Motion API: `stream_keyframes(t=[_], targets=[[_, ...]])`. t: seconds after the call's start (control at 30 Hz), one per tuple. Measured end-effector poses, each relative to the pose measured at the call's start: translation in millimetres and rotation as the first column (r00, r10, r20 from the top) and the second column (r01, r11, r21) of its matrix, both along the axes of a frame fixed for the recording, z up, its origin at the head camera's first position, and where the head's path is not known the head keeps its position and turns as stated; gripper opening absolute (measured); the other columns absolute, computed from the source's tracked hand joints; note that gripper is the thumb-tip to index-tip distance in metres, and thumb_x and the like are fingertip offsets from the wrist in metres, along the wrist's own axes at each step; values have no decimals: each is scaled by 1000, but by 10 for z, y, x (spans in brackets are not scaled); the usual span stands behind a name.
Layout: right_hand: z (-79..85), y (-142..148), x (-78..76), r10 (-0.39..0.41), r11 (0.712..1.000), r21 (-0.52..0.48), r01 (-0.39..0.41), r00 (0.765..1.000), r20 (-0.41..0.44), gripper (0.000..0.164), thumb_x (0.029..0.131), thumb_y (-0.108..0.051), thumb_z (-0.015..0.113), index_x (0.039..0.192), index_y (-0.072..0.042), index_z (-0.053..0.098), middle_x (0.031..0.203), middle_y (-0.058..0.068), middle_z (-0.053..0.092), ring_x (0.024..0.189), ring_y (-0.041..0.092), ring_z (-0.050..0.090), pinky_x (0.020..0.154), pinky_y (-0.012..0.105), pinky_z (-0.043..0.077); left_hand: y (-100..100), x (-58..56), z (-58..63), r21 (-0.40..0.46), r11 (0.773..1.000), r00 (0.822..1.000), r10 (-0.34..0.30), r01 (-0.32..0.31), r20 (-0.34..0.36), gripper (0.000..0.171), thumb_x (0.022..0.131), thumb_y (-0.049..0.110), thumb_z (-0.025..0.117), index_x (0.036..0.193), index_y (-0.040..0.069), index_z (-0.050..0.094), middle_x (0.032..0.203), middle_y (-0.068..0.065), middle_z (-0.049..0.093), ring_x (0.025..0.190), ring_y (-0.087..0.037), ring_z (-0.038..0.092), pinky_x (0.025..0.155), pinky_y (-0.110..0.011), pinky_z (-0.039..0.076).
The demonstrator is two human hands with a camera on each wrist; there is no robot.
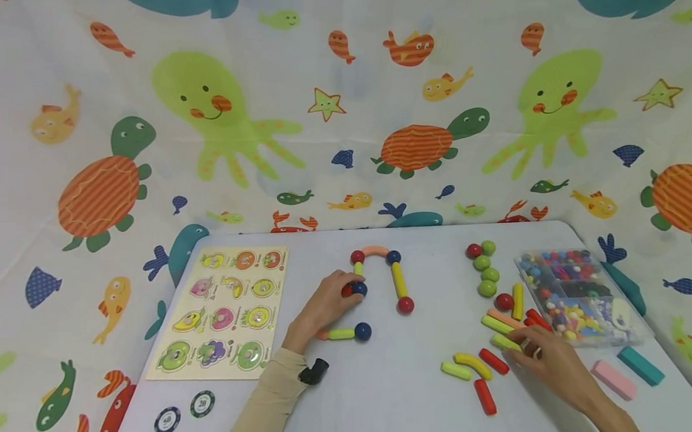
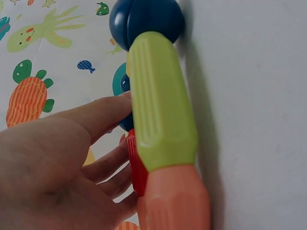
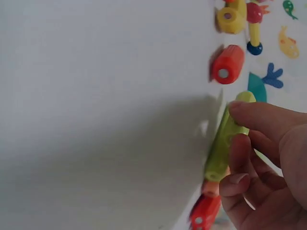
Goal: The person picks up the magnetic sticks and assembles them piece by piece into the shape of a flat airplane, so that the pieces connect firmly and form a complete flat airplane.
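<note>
My left hand (image 1: 326, 306) grips a short red rod (image 2: 137, 165) joined to a dark blue ball (image 1: 359, 288), its thumb beside the ball. Above it, a green rod, red ball (image 1: 357, 256), curved orange piece (image 1: 375, 251), blue ball (image 1: 393, 257), yellow rod (image 1: 399, 281) and red ball (image 1: 405, 304) form an arch. Below lies a straight chain with a green rod (image 2: 163, 100), an orange rod (image 2: 177, 199) and a blue ball (image 1: 363, 332). Over on the right, my right hand (image 1: 555, 367) pinches a light green rod (image 3: 223, 148) between thumb and fingers.
Loose red rods (image 1: 485, 397), a curved yellow piece (image 1: 473, 364) and green balls (image 1: 487, 288) lie near the right hand. Behind it stands a clear compartment box (image 1: 582, 295). Pink (image 1: 614, 379) and teal blocks (image 1: 640, 366) lie rightward; a fruit board (image 1: 218, 310) lies left.
</note>
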State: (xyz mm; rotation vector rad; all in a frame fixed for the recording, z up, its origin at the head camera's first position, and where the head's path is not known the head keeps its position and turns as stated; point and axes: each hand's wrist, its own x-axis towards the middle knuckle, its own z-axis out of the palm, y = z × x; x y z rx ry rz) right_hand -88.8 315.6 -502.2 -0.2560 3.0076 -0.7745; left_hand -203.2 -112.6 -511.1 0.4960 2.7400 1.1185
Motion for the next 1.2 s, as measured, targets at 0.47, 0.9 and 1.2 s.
stream_keyframes(t=[0.47,0.9,1.2], targets=[[183,-1059,-788,289,933,-187,-306,950,-115,26,88,-14,80,112,-18,72,101,-7,67,81,4,58,71,21,53,-30,-22,-14,6,1000,999,15,-15,37,40,95,24,73,134,21,64,119,-4,62,102,-18,56,97,-38,52],[107,-1668,-1285,407,886,-222,-406,912,-46,23,90,-14,78,111,-16,72,100,-6,67,81,8,58,71,22,52,-4,-14,-5,18,1000,999,-18,18,29,40,95,23,73,134,20,65,120,-3,63,104,-17,56,99,-36,51],[66,-1850,-1381,405,908,-114,-402,914,1,23,88,-15,79,111,-13,74,98,-3,66,81,11,57,77,27,52,-14,-32,18,8,999,999,-35,35,14,40,95,24,73,134,19,65,120,-4,63,104,-16,56,98,-35,50]])
